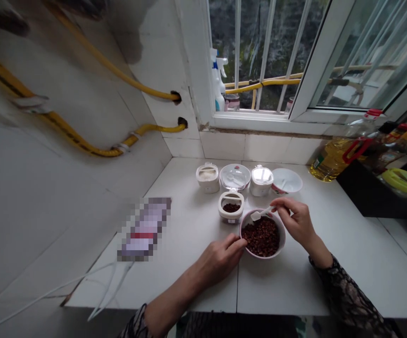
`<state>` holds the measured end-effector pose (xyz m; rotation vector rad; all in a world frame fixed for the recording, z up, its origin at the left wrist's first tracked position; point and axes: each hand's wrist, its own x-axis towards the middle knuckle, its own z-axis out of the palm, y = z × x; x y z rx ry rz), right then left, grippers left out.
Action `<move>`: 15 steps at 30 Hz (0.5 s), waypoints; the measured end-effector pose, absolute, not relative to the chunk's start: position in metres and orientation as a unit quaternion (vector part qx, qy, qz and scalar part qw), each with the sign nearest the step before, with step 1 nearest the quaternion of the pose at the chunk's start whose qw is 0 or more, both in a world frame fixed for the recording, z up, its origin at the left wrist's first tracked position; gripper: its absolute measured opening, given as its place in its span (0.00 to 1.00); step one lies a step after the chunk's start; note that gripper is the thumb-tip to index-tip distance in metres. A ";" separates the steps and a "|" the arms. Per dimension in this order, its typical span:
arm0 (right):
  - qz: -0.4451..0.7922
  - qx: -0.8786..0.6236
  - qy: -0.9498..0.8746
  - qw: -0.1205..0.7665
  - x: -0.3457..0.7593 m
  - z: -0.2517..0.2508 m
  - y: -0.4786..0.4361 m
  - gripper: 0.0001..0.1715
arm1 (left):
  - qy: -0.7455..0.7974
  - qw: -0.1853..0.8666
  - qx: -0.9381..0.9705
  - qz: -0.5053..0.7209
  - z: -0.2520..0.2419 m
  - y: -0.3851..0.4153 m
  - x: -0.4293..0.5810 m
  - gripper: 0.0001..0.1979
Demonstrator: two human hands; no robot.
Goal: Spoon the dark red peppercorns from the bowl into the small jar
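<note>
Lower frame, right of centre: left hand (222, 257) holds bowl (283, 238) by rim; right hand (297, 220) grips white spoon (256, 216) over dark red flakes (261, 238). Small jar (230, 218) near bowl.

- Bowl (282, 239): glossy, smooth, ceramic-looking; I read my clock hours from it, twelve toward the window.
- Dark flakes (262, 238) inside: dry-looking, rough, crumbly.
- Spoon (256, 216) at the bowl's eleven o'clock: smooth white plastic, as far as I can see.
- Jar (230, 217) at ten: pale, smooth plastic.
- Countertop (185, 220) all round: white tile, smooth, softly shiny.
- Window frame (249, 123) at twelve: smooth, white, plastic-looking.
- Oil bottle (325, 162), between one and two: clear, shiny plastic.
- Box (369, 197) at two: matt black.
- Right sleeve (348, 293) at four: black, lacy cloth.
</note>
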<state>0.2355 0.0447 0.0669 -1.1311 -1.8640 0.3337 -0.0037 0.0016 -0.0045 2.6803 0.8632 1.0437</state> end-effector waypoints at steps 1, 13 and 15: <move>0.126 -0.451 -0.772 0.429 0.237 0.065 0.046 0.12 | 0.287 0.070 0.891 0.346 -0.005 0.002 -0.004 0.09; 0.269 -0.503 -0.722 0.391 0.234 0.055 0.049 0.13 | 0.289 0.074 0.890 0.345 -0.002 0.001 -0.004 0.09; 0.324 -0.512 -0.682 0.409 0.236 0.057 0.051 0.12 | 0.290 0.075 0.890 0.344 -0.002 0.001 -0.004 0.09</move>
